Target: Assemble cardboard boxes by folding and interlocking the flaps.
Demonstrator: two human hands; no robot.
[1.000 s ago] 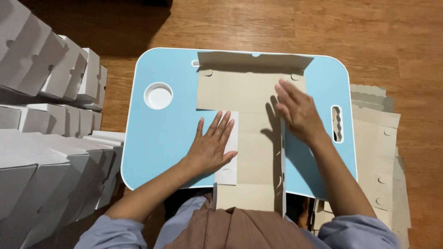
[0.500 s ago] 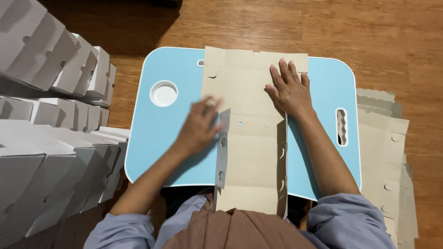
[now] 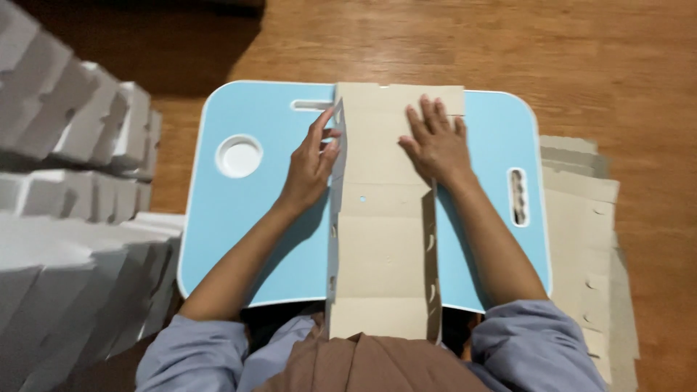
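Observation:
A flat brown cardboard box blank (image 3: 385, 239) lies lengthwise on a light blue lap table (image 3: 247, 218), its near end hanging over my lap. Its left side flap stands up along the fold. My left hand (image 3: 311, 165) holds that raised flap near the far end, fingers curled against it. My right hand (image 3: 435, 141) lies flat, palm down, on the far part of the cardboard, pressing it to the table. The right side flap is folded up too.
Stacks of folded white boxes (image 3: 65, 218) fill the left side. A pile of flat cardboard blanks (image 3: 588, 239) lies on the wooden floor (image 3: 581, 58) to the right. The table has a round cup recess (image 3: 239, 156) and slot handles.
The left side flap has been lifted upright. My left hand slid along it toward the far end, and my right hand stayed pressing on the far panel.

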